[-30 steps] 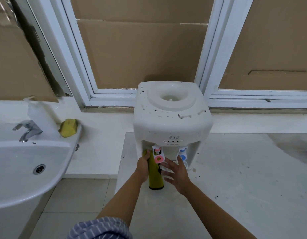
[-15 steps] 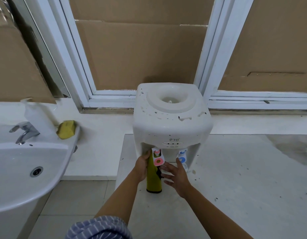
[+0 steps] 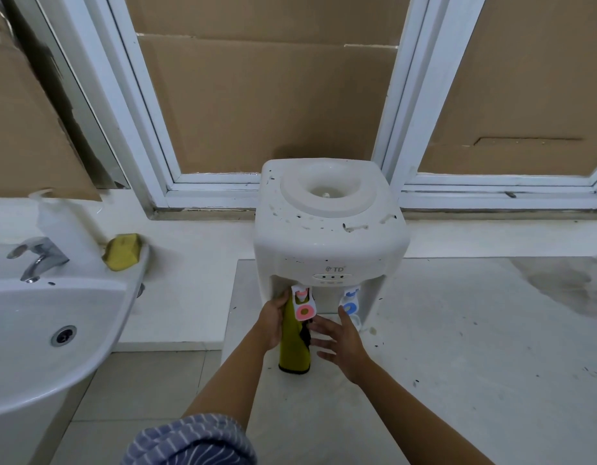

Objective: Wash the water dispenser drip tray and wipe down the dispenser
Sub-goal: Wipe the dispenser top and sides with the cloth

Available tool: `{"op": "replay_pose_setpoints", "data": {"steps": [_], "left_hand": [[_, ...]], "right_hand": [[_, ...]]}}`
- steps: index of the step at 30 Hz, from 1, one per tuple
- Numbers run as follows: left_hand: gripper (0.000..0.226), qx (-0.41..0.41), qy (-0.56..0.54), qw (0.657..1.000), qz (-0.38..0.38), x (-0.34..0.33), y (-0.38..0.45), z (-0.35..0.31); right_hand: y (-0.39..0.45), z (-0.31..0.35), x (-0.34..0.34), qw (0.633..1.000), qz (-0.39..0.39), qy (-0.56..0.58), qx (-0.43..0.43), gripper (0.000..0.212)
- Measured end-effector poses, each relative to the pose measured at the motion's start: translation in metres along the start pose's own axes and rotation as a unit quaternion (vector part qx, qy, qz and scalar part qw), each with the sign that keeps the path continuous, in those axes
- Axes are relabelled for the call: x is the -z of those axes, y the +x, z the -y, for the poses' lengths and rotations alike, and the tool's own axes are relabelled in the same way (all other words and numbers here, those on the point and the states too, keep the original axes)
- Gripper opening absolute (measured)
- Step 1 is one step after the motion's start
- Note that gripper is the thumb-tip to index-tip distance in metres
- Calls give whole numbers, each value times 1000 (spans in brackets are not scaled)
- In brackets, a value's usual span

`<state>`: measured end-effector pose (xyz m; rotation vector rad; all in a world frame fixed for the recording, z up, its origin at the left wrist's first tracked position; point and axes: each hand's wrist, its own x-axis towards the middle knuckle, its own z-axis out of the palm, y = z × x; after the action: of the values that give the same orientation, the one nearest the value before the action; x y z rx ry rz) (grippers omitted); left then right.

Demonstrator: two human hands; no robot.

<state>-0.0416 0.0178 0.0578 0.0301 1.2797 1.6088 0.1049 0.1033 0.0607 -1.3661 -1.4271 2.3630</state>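
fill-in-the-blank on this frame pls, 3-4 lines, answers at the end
1. The left hand grips a yellow-green ____ standing under the pink tap.
2. The right hand reaches in below the ____ tap, fingers spread.
3. The yellow sponge lies on the rim of the ____, near the faucet.
4. The dispenser top is dotted with dark ____.

Answers: bottle; blue; sink; specks

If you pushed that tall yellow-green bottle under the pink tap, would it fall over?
Probably, yes. The tall yellow-green bottle is narrow and stands upright on a small base, so a sideways shove could tip it. The left hand wraps round its side, which likely steadies it. Being round, it might roll once down. Its weight cannot be judged from here.
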Motion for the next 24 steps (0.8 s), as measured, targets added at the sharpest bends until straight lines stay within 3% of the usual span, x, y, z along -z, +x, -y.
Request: {"op": "replay_pose_setpoints", "data": {"steps": [15, 21, 24], "left_hand": [[52, 58, -9, 997, -56, 6, -16, 17], [53, 113, -153, 974, -124, 5, -25, 13], [49, 100, -192, 965, -147, -6, -30, 4]], "right_hand": [[-9, -9, -7, 1000, 3, -5, -13, 71], [-18, -11, -7, 1000, 15, 2, -3, 71], [-21, -12, -6, 1000, 7, 14, 4, 67]]}}
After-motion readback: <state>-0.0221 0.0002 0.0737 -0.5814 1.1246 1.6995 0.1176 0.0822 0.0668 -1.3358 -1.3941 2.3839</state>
